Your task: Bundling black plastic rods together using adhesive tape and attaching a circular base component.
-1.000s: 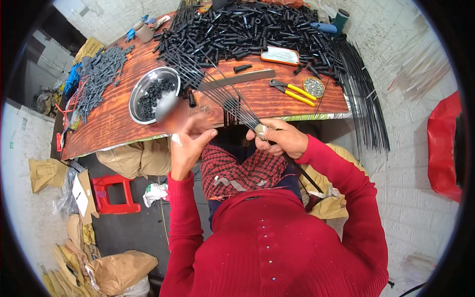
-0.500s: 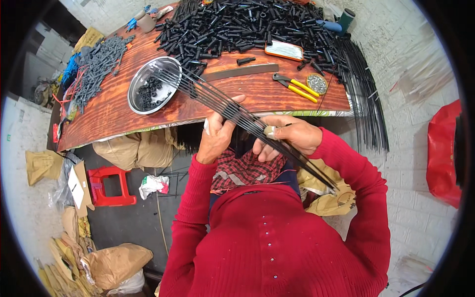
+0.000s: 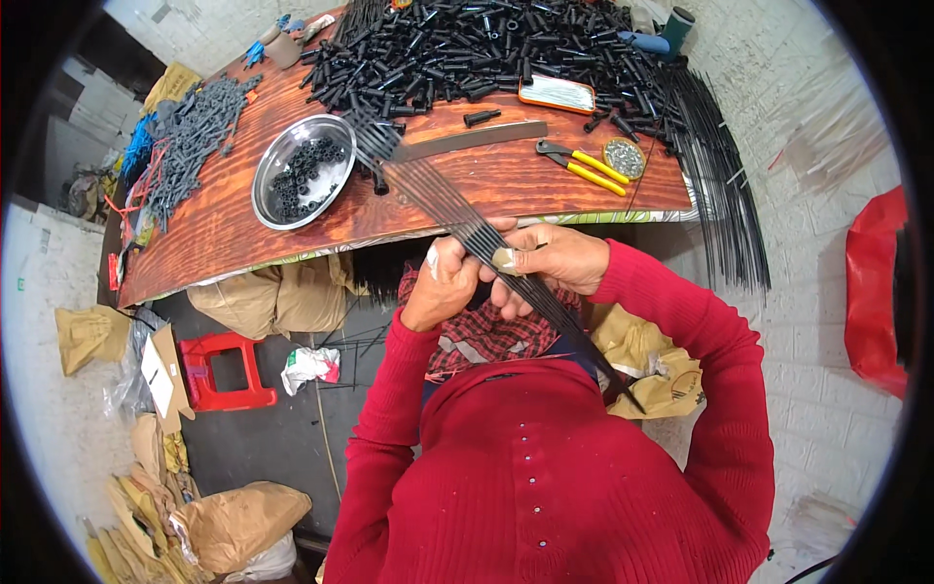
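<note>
A fan of several thin black rods [image 3: 443, 195] lies slantwise across both my hands, over my lap at the table's near edge. My left hand [image 3: 445, 282] is closed around the rods near their middle. Just right of it, my right hand [image 3: 555, 261] pinches the same bundle between thumb and fingers, with something pale on the thumb tip. The rods' far ends spread out, smeared by motion, beside a metal bowl [image 3: 261, 200]. Small black ring-shaped parts [image 3: 292, 190] lie in that bowl. The near ends narrow together toward my right forearm.
Across the back of the wooden table [image 3: 467, 175] spreads a heap of black tubular parts [image 3: 467, 49]. Yellow-handled pliers [image 3: 593, 172], a round tin [image 3: 624, 159] and a flat metal strip [image 3: 477, 138] lie nearer. Long black rods [image 3: 725, 185] overhang the right edge. Grey parts [image 3: 199, 131] cover the left.
The rods' far ends have swung right, off the bowl, and the bundle is now steeper. Both hands have drawn closer together; my right hand has shifted slightly left.
</note>
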The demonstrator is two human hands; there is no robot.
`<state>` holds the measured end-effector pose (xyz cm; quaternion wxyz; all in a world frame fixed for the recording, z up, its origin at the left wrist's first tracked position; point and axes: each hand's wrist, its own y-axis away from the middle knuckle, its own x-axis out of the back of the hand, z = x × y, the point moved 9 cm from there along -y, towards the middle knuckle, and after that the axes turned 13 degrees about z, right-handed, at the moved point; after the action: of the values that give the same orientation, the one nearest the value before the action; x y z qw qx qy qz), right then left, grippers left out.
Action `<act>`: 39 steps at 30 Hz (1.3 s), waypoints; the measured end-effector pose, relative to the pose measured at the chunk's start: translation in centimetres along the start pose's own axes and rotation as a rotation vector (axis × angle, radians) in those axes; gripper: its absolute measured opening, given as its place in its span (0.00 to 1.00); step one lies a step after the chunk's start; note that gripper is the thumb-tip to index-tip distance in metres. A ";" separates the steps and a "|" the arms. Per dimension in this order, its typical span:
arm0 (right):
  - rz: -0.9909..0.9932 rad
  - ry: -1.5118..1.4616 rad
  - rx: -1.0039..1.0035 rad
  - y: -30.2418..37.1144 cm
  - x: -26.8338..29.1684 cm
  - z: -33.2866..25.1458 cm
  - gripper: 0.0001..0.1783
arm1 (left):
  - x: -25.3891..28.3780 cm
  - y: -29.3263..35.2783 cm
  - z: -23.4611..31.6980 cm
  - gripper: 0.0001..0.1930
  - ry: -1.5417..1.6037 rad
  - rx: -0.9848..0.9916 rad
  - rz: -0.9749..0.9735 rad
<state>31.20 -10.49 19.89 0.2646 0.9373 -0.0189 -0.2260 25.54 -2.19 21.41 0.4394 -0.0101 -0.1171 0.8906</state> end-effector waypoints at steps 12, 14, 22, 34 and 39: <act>0.017 -0.038 -0.048 0.7 -0.3 1.7 0.13 | -0.5 4.5 -5.7 0.10 -0.165 0.057 -0.043; 0.014 -0.060 0.024 0.8 -0.6 1.5 0.13 | -0.2 4.6 -5.1 0.05 -0.327 0.079 -0.124; -0.032 0.032 0.285 3.6 -3.0 -4.6 0.15 | -1.0 4.0 -2.2 0.07 -0.039 0.124 -0.225; 0.282 0.182 0.640 -0.5 -0.5 -10.7 0.11 | 6.5 -16.5 3.4 0.12 -0.536 -0.747 0.182; 0.312 0.149 0.657 -5.5 2.9 -6.9 0.10 | 6.5 -16.1 -6.9 0.17 -0.774 -0.696 0.215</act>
<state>36.36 -2.88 21.20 -0.0182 0.9719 -0.2140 -0.0961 34.93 13.67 18.74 0.2411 0.1621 -0.5574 0.7777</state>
